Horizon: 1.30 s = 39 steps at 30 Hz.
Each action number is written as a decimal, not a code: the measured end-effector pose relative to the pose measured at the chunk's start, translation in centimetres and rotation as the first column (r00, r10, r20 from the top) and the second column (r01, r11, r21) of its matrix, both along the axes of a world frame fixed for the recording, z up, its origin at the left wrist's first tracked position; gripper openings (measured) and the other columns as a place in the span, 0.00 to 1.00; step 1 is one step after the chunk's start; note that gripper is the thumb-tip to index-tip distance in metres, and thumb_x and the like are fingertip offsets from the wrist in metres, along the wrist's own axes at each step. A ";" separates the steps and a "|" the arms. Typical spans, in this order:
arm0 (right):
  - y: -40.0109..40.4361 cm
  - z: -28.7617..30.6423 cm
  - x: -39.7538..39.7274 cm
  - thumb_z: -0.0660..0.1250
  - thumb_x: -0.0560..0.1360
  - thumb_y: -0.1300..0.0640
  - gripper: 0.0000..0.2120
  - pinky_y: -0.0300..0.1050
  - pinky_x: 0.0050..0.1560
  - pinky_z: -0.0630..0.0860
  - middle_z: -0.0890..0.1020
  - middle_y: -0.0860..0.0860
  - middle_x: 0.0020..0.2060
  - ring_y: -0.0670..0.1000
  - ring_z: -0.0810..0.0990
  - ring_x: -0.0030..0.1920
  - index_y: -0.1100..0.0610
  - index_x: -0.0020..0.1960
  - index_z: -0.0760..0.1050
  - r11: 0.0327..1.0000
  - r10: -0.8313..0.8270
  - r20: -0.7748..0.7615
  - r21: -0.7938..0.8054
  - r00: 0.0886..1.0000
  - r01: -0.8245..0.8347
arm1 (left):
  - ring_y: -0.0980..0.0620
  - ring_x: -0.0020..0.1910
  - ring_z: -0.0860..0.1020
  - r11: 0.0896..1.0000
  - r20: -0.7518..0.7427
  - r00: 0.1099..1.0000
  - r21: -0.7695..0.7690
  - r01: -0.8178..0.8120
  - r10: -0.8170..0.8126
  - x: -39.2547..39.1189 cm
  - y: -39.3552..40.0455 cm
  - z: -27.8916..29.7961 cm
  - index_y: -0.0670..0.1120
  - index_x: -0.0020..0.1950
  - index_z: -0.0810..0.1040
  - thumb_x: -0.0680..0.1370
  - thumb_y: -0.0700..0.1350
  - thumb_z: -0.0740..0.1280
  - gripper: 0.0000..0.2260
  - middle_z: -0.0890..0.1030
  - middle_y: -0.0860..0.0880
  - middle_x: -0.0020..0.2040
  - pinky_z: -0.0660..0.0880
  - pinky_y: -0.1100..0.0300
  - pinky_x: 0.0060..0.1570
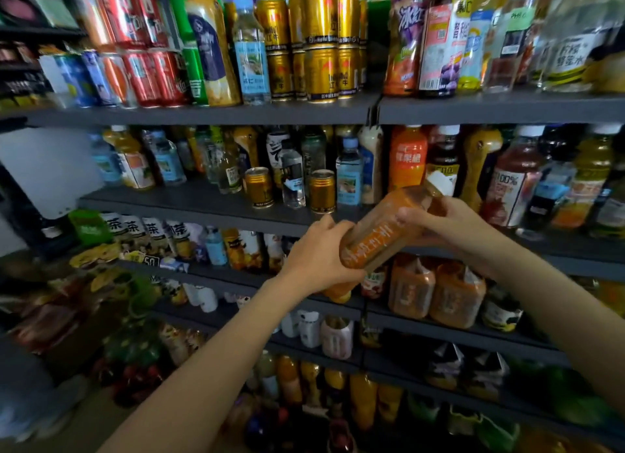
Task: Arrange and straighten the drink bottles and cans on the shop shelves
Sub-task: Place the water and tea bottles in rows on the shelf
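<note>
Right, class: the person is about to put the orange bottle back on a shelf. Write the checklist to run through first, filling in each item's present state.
1. Left hand grips the lower body of the orange bottle: ok.
2. Right hand holds its upper part, near the neck: ok.
3. White cap on: ok.
4. Bottle upright: not ok, tilted, cap up and to the right.
5. Label facing outward: cannot tell.
6. Free slot on the middle shelf: ok, bare board left of the two gold cans.

Shop: dark shelves (209, 116) crowded with drinks (321, 70).
</note>
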State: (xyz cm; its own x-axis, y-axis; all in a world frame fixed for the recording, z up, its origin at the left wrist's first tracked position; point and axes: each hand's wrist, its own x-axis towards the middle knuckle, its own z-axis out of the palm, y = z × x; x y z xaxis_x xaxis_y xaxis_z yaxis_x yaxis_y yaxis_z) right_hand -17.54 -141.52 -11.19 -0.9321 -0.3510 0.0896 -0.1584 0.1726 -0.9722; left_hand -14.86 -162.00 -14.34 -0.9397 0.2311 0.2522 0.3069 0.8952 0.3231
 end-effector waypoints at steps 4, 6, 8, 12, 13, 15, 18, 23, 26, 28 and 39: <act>-0.5 -3.7 2.3 0.69 0.72 0.49 0.13 0.47 0.47 0.79 0.81 0.55 0.49 0.52 0.80 0.51 0.56 0.52 0.75 0.977 -0.160 0.290 -0.092 0.944 0.193 | 0.51 0.52 0.66 1.000 0.082 0.997 -0.006 0.010 -0.010 2.8 0.7 -1.7 0.49 0.63 0.71 0.68 0.58 0.72 0.27 0.64 0.50 0.48 0.72 0.52 0.50; -0.8 -5.3 3.1 0.72 0.69 0.48 0.18 0.51 0.51 0.79 0.82 0.55 0.49 0.54 0.80 0.51 0.58 0.54 0.75 0.977 -0.188 0.323 -0.033 0.928 0.209 | 0.52 0.50 0.67 0.999 0.143 0.989 -0.039 0.033 -0.027 3.8 0.9 -2.6 0.49 0.61 0.73 0.68 0.60 0.71 0.26 0.65 0.50 0.48 0.73 0.52 0.48; -1.1 -6.3 4.1 0.74 0.66 0.49 0.21 0.55 0.56 0.77 0.83 0.55 0.48 0.55 0.80 0.52 0.59 0.53 0.76 0.979 -0.191 0.342 0.001 0.920 0.203 | 0.52 0.49 0.68 0.998 0.202 0.979 -0.048 0.050 -0.040 4.6 0.7 -3.8 0.48 0.60 0.73 0.68 0.61 0.71 0.26 0.66 0.50 0.48 0.73 0.53 0.48; -1.6 -7.5 5.6 0.77 0.63 0.49 0.17 0.51 0.51 0.79 0.83 0.52 0.45 0.52 0.81 0.49 0.54 0.47 0.77 0.972 -0.230 0.298 0.029 0.927 0.232 | 0.52 0.48 0.68 0.998 0.299 0.953 -0.017 0.053 -0.045 5.5 0.2 -5.7 0.50 0.62 0.72 0.68 0.60 0.72 0.27 0.66 0.50 0.48 0.69 0.57 0.43; -1.7 -7.5 5.9 0.76 0.64 0.49 0.16 0.47 0.48 0.79 0.82 0.51 0.46 0.50 0.80 0.48 0.53 0.47 0.76 0.968 -0.249 0.266 0.044 0.931 0.247 | 0.53 0.47 0.68 0.999 0.306 0.951 -0.004 0.054 -0.050 5.6 0.2 -5.9 0.50 0.63 0.71 0.68 0.60 0.72 0.28 0.66 0.51 0.48 0.68 0.58 0.43; -1.9 -7.5 6.4 0.77 0.64 0.49 0.20 0.43 0.43 0.77 0.81 0.49 0.47 0.48 0.79 0.48 0.52 0.52 0.75 0.959 -0.282 0.210 0.053 0.936 0.277 | 0.53 0.47 0.68 0.998 0.303 0.951 0.019 0.056 -0.059 5.8 0.3 -6.0 0.51 0.65 0.70 0.68 0.59 0.73 0.28 0.66 0.51 0.49 0.67 0.59 0.44; -1.8 -7.2 6.9 0.77 0.64 0.51 0.25 0.41 0.40 0.74 0.79 0.48 0.47 0.46 0.77 0.47 0.52 0.56 0.71 0.941 -0.335 0.162 0.007 0.928 0.339 | 0.52 0.50 0.70 0.998 0.293 0.954 0.026 0.061 -0.066 5.9 0.8 -5.8 0.51 0.66 0.70 0.68 0.58 0.73 0.29 0.68 0.51 0.51 0.70 0.58 0.47; -0.9 -7.2 7.8 0.78 0.63 0.52 0.25 0.46 0.50 0.75 0.75 0.44 0.45 0.43 0.75 0.46 0.50 0.54 0.68 0.905 -0.423 0.088 -0.014 0.902 0.425 | 0.49 0.57 0.71 0.997 0.260 0.964 -0.025 0.069 -0.060 6.1 2.0 -5.6 0.50 0.68 0.66 0.68 0.58 0.73 0.33 0.69 0.49 0.55 0.72 0.54 0.53; 0.0 -7.7 8.0 0.79 0.61 0.50 0.29 0.48 0.55 0.76 0.76 0.46 0.48 0.49 0.76 0.52 0.50 0.56 0.68 0.889 -0.457 0.042 0.028 0.888 0.456 | 0.49 0.59 0.70 0.995 0.255 0.964 -0.043 0.093 -0.079 6.1 3.0 -5.8 0.49 0.70 0.64 0.68 0.59 0.72 0.35 0.69 0.49 0.58 0.72 0.54 0.53; 0.9 -7.6 8.1 0.79 0.60 0.48 0.29 0.47 0.55 0.74 0.76 0.47 0.49 0.50 0.75 0.54 0.50 0.55 0.68 0.871 -0.485 -0.034 0.073 0.874 0.486 | 0.49 0.60 0.70 0.990 0.257 0.960 -0.054 0.127 -0.109 6.1 3.9 -5.7 0.48 0.71 0.62 0.68 0.61 0.72 0.38 0.68 0.49 0.61 0.71 0.55 0.55; 10.3 -4.5 9.3 0.77 0.54 0.43 0.31 0.52 0.57 0.76 0.78 0.46 0.50 0.49 0.77 0.53 0.47 0.53 0.71 0.886 -0.426 -0.150 0.132 0.892 0.445 | 0.63 0.52 0.74 0.876 0.489 0.745 0.402 0.268 -0.453 4.6 11.9 -4.2 0.54 0.62 0.69 0.71 0.50 0.73 0.23 0.75 0.61 0.53 0.72 0.72 0.48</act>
State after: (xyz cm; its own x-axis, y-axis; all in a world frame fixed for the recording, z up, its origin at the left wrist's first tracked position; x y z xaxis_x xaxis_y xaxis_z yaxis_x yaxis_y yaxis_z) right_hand -8.20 -131.23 -15.67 -0.9810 0.0693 0.1811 -0.1390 0.3997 -0.9060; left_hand -10.30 -150.15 -18.56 -0.7925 0.5852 -0.1718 0.2711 0.5903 0.7603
